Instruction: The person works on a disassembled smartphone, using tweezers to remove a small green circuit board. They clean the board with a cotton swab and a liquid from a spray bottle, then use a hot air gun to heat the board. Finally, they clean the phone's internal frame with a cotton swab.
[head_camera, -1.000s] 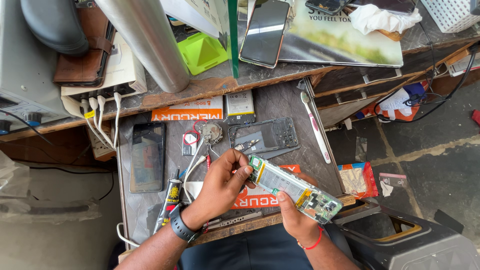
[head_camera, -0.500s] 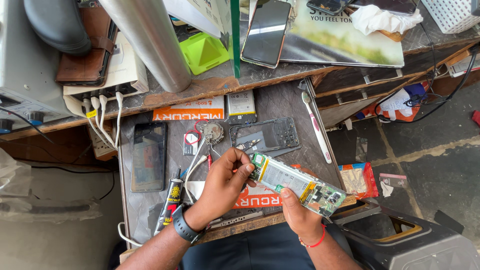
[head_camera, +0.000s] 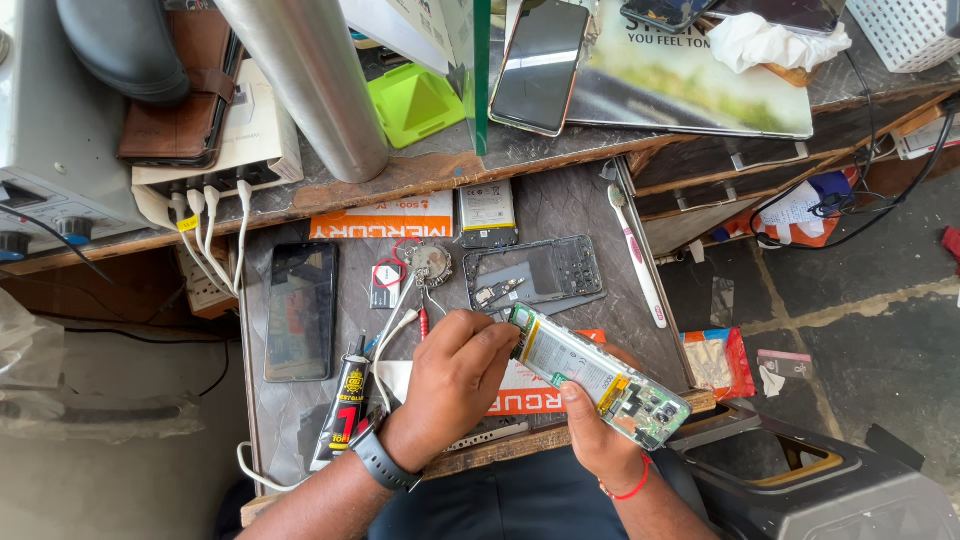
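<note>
1. The right hand (head_camera: 600, 440) cradles an opened smartphone (head_camera: 598, 374) from beneath, innards up, above the bench's front edge, keeping it steady and reachable.
2. The left hand (head_camera: 455, 385) pinches its fingertips at the phone's upper end; any tool is hidden.
3. The removed frame (head_camera: 535, 273) and glue tube (head_camera: 345, 400) lie close by on the bench (head_camera: 560, 215).

Left hand (head_camera: 455, 385) now w/ fingertips right at top end of the opened phone (head_camera: 598, 374); right hand (head_camera: 600, 440) tilts phone a bit flatter vs a sec ago.
</note>
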